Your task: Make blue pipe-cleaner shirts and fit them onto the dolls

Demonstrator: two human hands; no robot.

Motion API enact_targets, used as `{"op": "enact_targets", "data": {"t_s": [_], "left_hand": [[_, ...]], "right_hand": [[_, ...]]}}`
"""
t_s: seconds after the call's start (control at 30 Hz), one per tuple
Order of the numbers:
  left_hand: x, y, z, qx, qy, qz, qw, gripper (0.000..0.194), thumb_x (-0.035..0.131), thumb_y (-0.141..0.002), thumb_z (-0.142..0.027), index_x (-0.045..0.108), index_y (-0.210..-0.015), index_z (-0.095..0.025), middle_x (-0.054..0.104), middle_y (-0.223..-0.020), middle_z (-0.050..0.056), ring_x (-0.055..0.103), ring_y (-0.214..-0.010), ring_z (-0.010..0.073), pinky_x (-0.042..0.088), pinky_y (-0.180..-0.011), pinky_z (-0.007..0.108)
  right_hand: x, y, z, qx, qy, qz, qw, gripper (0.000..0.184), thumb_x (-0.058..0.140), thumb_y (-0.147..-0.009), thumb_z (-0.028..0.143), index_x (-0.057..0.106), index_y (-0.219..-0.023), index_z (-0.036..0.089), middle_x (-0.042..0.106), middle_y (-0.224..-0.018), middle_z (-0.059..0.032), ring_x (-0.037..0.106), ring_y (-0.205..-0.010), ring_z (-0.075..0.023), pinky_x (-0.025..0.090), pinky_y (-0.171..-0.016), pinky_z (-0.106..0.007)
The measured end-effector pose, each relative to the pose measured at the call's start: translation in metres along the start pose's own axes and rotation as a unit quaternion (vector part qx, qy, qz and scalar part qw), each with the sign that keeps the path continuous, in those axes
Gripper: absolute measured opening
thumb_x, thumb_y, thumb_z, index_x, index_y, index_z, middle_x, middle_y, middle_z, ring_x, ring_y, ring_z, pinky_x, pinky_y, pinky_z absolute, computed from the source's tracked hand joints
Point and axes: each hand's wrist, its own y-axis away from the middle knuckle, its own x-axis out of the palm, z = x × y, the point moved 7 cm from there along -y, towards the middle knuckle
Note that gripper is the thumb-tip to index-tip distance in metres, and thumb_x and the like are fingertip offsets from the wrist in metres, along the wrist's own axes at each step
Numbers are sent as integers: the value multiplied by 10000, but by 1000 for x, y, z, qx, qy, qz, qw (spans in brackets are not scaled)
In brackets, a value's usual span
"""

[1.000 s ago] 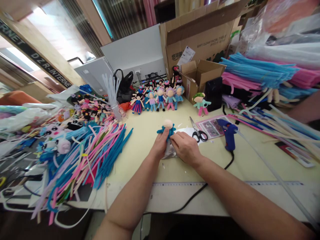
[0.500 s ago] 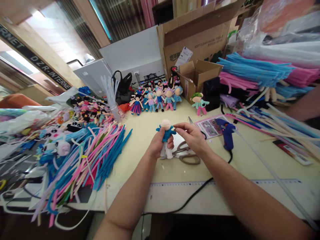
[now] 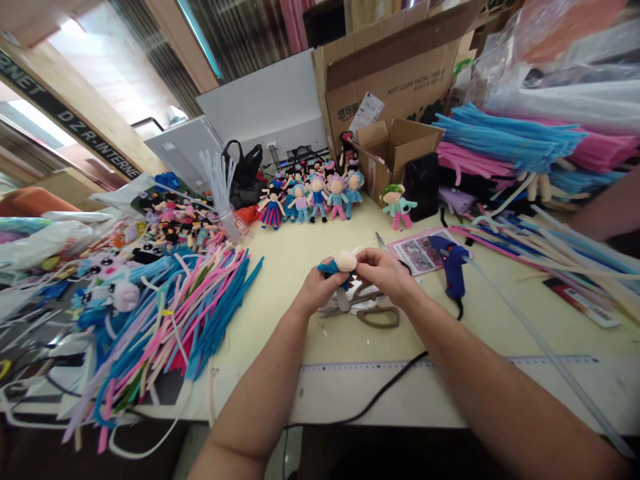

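Note:
Both my hands hold a small pipe-cleaner doll (image 3: 340, 267) with a pale round head, blue body and white legs, just above the cream table (image 3: 280, 267). My left hand (image 3: 316, 291) is closed around its blue body. My right hand (image 3: 385, 275) pinches the doll's head from the right. Under my hands lies a pair of scissors (image 3: 370, 312) with tan handles.
A blue glue gun (image 3: 453, 270) with a black cord lies right of my hands. A row of finished dolls (image 3: 313, 193) stands at the back, a green-haired doll (image 3: 396, 203) apart. Heaps of pipe cleaners (image 3: 175, 313) lie left and right (image 3: 505, 143). Cardboard boxes (image 3: 395, 73) stand behind. A ruler (image 3: 450, 387) lines the front edge.
My hands lifted the doll off the table and tilted it, and my right hand moved from its arm to its head. The tan-handled scissors came into view beneath.

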Motion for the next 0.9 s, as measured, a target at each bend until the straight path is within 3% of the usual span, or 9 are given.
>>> {"op": "enact_targets", "data": {"t_s": [0.27,0.47,0.67,0.9], "left_hand": [[0,0,5,-10,-11,-34,999,310,717,-643,-234,559,-901,-165,604,-758,-16,577,-651,112,481,-652,247],[-4,0,9,-37,64,-80,994,360,769,-570,-254,613,-871,-132,624,-722,5,586,-642,140,505,-622,289],[-1,2,13,-101,143,-77,982,400,803,-511,-266,643,-833,-90,644,-679,36,587,-587,150,515,-596,319],[-2,1,20,-117,147,-81,979,415,807,-513,-274,639,-847,-95,641,-688,27,588,-597,147,517,-605,317]], "right_hand": [[8,-1,-10,12,3,-5,1000,193,617,-607,216,555,-784,169,585,-629,35,572,-516,-107,452,-437,-207],[4,-5,-11,-22,-12,-23,999,178,574,-571,207,567,-740,149,554,-568,46,520,-506,-80,436,-478,-197],[3,-5,-10,2,-44,-19,999,188,602,-554,224,569,-723,150,560,-565,45,518,-497,-78,439,-494,-208],[2,-3,-11,22,-49,-23,998,188,645,-566,233,568,-717,152,566,-573,43,529,-505,-74,457,-493,-194]]}}
